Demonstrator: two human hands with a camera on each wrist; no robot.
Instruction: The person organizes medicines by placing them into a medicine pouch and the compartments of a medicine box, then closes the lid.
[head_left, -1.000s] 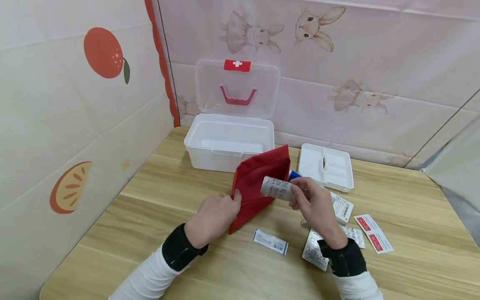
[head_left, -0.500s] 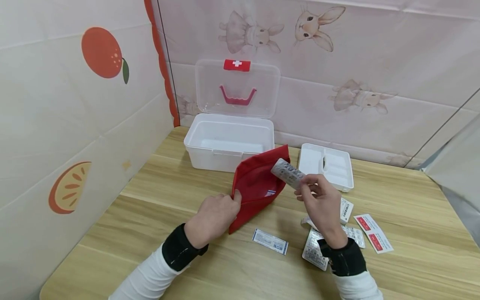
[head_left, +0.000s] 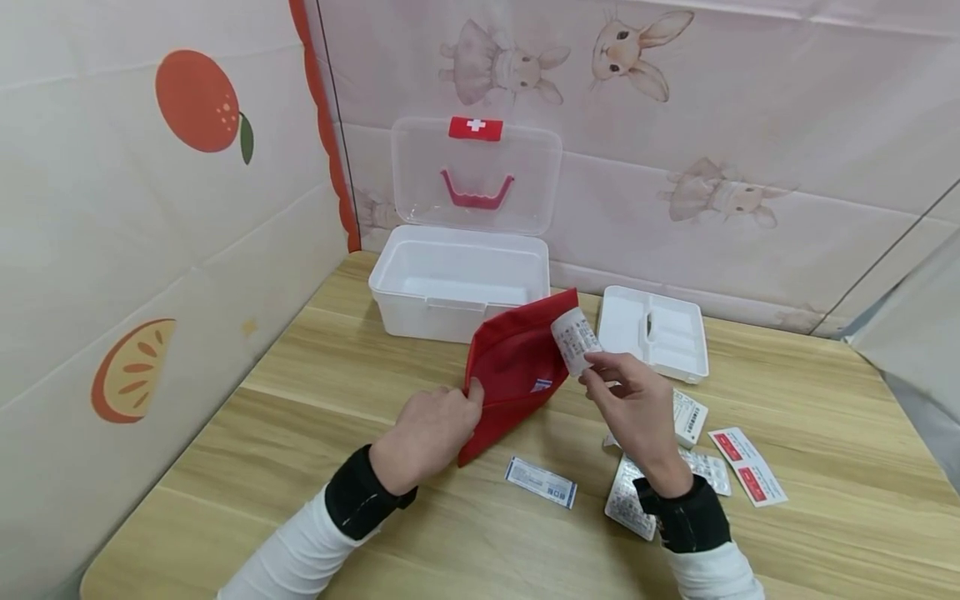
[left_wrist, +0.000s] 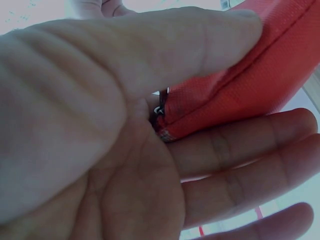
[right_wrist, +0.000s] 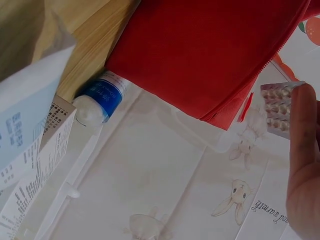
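Head view: blister pack [head_left: 575,340] now nearer red pouch [head_left: 517,367].

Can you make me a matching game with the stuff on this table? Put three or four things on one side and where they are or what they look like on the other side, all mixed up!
Things:
1. red pouch
2. pill strip
3. white box
4. small tray

Clues:
A. lid standing open, at the back of the table
B. pinched in the right hand
C. lying to the right of the white box
D. its edge gripped by the left hand

Pairs: 1-D, 2-B, 3-A, 4-C
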